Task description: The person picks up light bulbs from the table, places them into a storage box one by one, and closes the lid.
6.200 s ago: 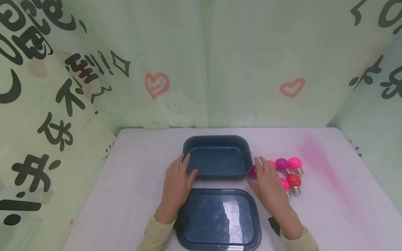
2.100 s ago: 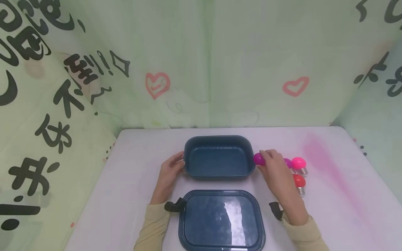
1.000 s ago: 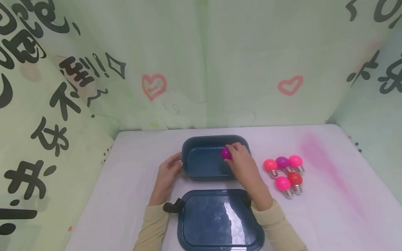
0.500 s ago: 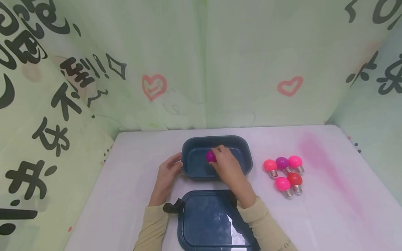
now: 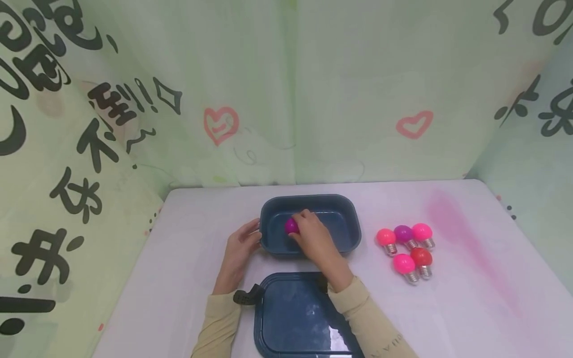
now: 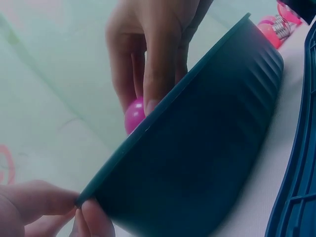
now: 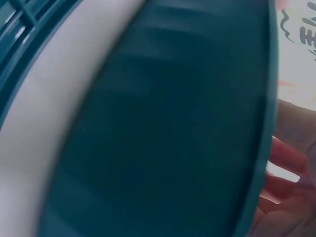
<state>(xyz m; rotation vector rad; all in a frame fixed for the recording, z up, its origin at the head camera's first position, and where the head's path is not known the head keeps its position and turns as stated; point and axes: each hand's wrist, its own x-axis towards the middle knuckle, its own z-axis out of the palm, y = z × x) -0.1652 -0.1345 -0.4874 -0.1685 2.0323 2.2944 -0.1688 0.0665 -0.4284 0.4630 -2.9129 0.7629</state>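
Left wrist: purple bulb point(image 6: 134, 116) partly hidden behind box point(image 6: 190, 143)

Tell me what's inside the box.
At the opening of the box, the right hand holds a purple bulb, its round end showing. The hand covers the bulb's base and part of the inside, so anything under it can't be seen.
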